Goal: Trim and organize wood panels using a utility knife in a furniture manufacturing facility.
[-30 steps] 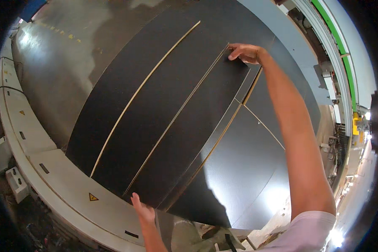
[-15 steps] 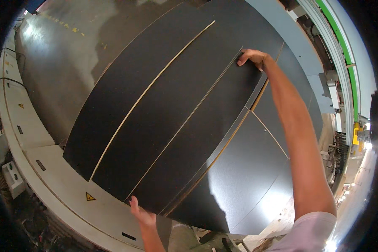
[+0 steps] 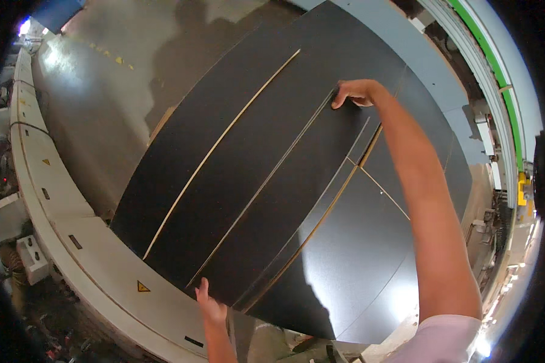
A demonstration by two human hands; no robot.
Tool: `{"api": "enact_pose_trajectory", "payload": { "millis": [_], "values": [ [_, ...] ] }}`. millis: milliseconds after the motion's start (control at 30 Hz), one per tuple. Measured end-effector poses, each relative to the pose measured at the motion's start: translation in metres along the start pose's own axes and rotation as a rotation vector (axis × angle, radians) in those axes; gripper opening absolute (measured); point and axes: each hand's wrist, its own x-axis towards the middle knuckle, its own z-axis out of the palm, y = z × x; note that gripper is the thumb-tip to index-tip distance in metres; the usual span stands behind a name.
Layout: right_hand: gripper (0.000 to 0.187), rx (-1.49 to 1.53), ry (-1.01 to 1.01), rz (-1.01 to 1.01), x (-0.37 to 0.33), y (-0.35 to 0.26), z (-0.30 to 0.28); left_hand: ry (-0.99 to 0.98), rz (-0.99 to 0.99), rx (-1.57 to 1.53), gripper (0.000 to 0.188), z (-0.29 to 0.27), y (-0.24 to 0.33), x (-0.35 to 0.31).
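A long black panel (image 3: pixel 284 199) lies at a slant between my hands, among other black boards. My right hand (image 3: pixel 354 94) grips its far end, thumb on the top face and fingers over the end. At the near end, my left hand (image 3: pixel 212 305) holds the panel edge with the thumb up; its other fingers are partly hidden. To the left lies another black board (image 3: pixel 181 175) with a pale edge line. On the right, a glossy black board (image 3: pixel 357 242) sits beyond a narrow gap with a brown edge.
A pale machine housing (image 3: pixel 103 254) with a yellow warning sign (image 3: pixel 143 286) curves along the left. Grey concrete floor (image 3: pixel 97 115) shows at the upper left. A machine rail with a green stripe (image 3: pixel 496 66) runs along the right, beside a grey-blue surface (image 3: pixel 433 85).
My right hand and the far end of the panel have moved left and a little nearer. My left hand keeps its hold at the near end. The whole view has shifted slightly.
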Motion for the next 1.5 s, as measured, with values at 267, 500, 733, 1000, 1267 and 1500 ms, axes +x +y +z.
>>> {"api": "enact_pose_trajectory", "payload": {
  "millis": [267,500,733,1000,1267,1500],
  "values": [
    [0.084,-0.059,0.818,-0.669,-0.157,0.083,0.085,-0.295,0.034,-0.057,0.049,-0.006,0.008,0.006],
    [0.074,-0.042,0.424,-0.055,-0.436,0.381,0.331,-0.465,0.025,0.022,0.055,0.004,0.013,0.012],
    [0.068,0.512,0.362,0.462,-0.634,0.687,0.612,-0.095,-0.064,0.116,0.078,-0.111,0.008,0.001],
    [0.041,0.963,0.778,0.574,-0.704,0.653,0.651,-0.210,-0.093,0.959,0.080,-0.039,-0.150,-0.164],
    [0.038,1.537,0.762,0.879,-0.726,0.634,0.725,-0.948,0.130,1.704,0.068,0.097,-0.273,-0.352],
    [0.041,1.451,0.997,0.817,-0.738,0.628,0.735,-1.073,0.025,1.629,0.045,0.113,-0.297,-0.273]
  ]
}}
